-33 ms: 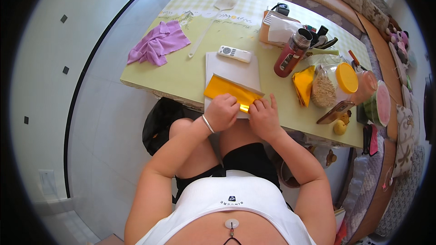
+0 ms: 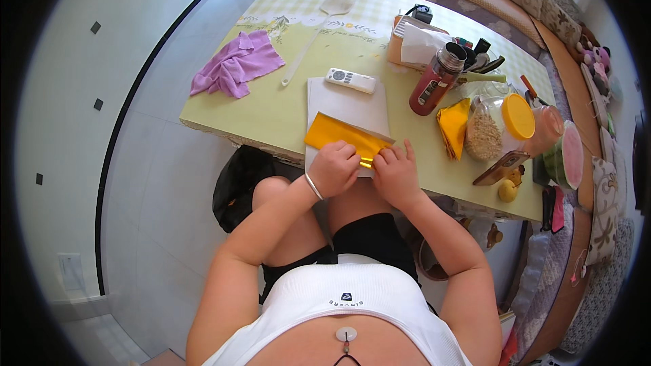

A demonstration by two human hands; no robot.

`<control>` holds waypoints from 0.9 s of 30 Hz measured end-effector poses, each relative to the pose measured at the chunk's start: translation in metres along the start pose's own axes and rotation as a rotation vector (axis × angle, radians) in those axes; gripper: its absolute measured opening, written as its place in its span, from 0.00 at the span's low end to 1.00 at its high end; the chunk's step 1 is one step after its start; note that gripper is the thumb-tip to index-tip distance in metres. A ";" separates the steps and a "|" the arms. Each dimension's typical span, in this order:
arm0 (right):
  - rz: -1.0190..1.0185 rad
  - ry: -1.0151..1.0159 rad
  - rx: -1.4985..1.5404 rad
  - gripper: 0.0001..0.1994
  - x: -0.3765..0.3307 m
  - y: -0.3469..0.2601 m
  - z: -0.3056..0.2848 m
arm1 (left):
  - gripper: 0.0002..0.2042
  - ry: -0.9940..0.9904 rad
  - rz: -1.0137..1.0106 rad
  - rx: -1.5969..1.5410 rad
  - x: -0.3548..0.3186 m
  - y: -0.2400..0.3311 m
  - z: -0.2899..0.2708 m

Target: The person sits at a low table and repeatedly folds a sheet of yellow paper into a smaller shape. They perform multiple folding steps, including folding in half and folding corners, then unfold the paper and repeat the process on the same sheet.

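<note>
A shiny gold foil sheet lies slantwise over white paper at the table's near edge. Its near edge is turned over into a narrow strip between my hands. My left hand, with a silver bangle at the wrist, is closed on the left part of that edge. Close beside it, my right hand pinches the right end, one finger raised. My fingers hide parts of the folded edge. On the white paper, beyond the foil, rests a white remote control.
A purple cloth and a long-handled pale spatula lie to the left. On the right stand a red flask, folded gold foil, a yellow-lidded jar, a phone, a yellow fruit and cut watermelon.
My left hand has shifted very slightly right and down along the foil's near edge. The strip between my hands catches the light differently. My right hand has barely moved.
</note>
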State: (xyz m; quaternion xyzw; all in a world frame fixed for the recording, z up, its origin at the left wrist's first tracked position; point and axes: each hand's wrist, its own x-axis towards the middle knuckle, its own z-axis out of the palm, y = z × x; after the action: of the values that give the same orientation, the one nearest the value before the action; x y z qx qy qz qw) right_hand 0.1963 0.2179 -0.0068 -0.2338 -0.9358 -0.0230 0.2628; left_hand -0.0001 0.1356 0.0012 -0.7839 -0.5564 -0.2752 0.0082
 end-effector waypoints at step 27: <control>0.027 -0.251 0.216 0.42 -0.002 0.001 0.025 | 0.10 0.290 -0.586 -0.041 0.024 -0.002 0.046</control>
State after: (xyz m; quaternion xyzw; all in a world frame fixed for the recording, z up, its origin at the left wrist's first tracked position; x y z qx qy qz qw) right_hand 0.1864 0.2216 -0.0294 -0.2178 -0.9550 0.1108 0.1678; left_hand 0.0235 0.1715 -0.0283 -0.5429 -0.7459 -0.3857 -0.0078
